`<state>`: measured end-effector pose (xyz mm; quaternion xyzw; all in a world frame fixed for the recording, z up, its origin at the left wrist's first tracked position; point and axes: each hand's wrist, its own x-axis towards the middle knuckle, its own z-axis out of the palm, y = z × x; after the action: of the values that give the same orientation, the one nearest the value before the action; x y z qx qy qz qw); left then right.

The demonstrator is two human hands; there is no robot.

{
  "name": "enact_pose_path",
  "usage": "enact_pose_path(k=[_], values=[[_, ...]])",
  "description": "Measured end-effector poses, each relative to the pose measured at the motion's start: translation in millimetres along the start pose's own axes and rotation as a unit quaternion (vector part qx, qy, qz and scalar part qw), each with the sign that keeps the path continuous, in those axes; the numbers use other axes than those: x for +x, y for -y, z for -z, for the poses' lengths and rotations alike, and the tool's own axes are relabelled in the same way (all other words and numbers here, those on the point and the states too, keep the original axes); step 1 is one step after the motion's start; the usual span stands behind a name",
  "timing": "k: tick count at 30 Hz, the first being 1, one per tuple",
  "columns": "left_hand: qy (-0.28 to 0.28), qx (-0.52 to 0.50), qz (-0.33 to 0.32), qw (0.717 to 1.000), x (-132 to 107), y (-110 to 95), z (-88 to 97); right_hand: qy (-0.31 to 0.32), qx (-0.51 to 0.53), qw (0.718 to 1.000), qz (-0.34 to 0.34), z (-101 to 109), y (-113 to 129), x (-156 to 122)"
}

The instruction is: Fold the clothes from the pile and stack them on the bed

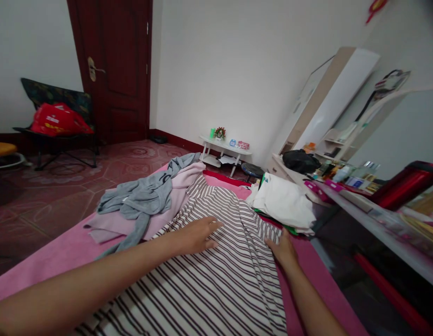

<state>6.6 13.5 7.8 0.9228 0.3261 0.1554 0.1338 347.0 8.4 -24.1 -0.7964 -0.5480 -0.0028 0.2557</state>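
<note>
A white shirt with dark stripes (209,280) lies spread out in front of me, its collar end pointing away. My left hand (200,235) rests over the middle of the shirt, thumb and fingers apart, holding nothing. At the right side, my right hand (284,249) pinches the edge of the striped sleeve between thumb and fingers. Part of the shirt's right side is folded inward in long creases. Beside the shirt on the left lie a grey hooded garment (139,200) and a pale pink garment (179,193) under it.
A pink bedcover (44,266) lies under the clothes. Folded white clothes (282,200) are stacked at the right, near a cluttered dresser (345,186). Farther back stand a small white table (225,148), a round stool (251,169) and a folding chair with a red bag (58,120).
</note>
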Motion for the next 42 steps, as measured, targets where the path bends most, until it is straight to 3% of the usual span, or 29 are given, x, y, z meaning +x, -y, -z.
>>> enact_pose_path(k=[3, 5, 10, 12, 14, 17, 21, 24, 29, 32, 35, 38, 42], values=[[-0.034, 0.042, 0.046, 0.998, 16.6, 20.2, -41.7, 0.075, -0.04, 0.996, 0.021, -4.9, -9.8, 7.9], [-0.044, 0.065, 0.058, 0.995, 18.6, 27.0, -57.8, 0.112, -0.046, 0.992, 0.032, 1.7, -22.8, 14.3], [-0.056, 0.086, 0.066, 0.992, 14.6, 26.8, -65.1, 0.019, -0.093, 0.993, -0.076, 35.7, -70.7, 32.6], [-0.056, 0.092, 0.065, 0.992, 14.7, 25.4, -64.2, 0.005, -0.13, 0.986, -0.107, 45.4, -79.5, 34.9], [-0.059, 0.096, 0.064, 0.992, 15.6, 24.8, -64.2, -0.01, -0.163, 0.982, -0.095, 48.0, -73.6, 33.5], [-0.065, 0.096, 0.064, 0.991, 15.9, 24.7, -65.3, -0.054, -0.169, 0.984, 0.023, 37.3, -41.2, 30.0], [-0.074, 0.084, 0.058, 0.992, 14.5, 25.2, -66.7, -0.047, -0.076, 0.978, 0.191, 1.7, 9.5, 33.6], [-0.08, 0.069, 0.065, 0.992, 17.6, 31.6, -65.7, -0.024, -0.012, 0.972, 0.234, -30.8, 30.7, 37.7], [-0.115, 0.07, 0.168, 0.977, 44.9, 68.3, -47.5, -0.075, 0.033, 0.977, 0.197, -66.5, 33.5, 34.9], [-0.134, 0.076, 0.242, 0.958, 72.7, 98.8, -28.0, -0.131, 0.053, 0.978, 0.155, -68.5, 26.0, 32.8], [-0.129, 0.073, 0.287, 0.946, 99.3, 124.4, -11.7, -0.168, 0.03, 0.983, 0.066, -62.5, 21.2, 31.6], [-0.095, 0.069, 0.274, 0.955, 117.3, 140.4, -3.5, -0.124, -0.016, 0.992, -0.011, -57.5, 24.1, 29.6], [-0.062, 0.07, 0.253, 0.963, 126.0, 145.9, -4.0, -0.064, -0.069, 0.995, -0.017, -55.6, 31.7, 27.6]])
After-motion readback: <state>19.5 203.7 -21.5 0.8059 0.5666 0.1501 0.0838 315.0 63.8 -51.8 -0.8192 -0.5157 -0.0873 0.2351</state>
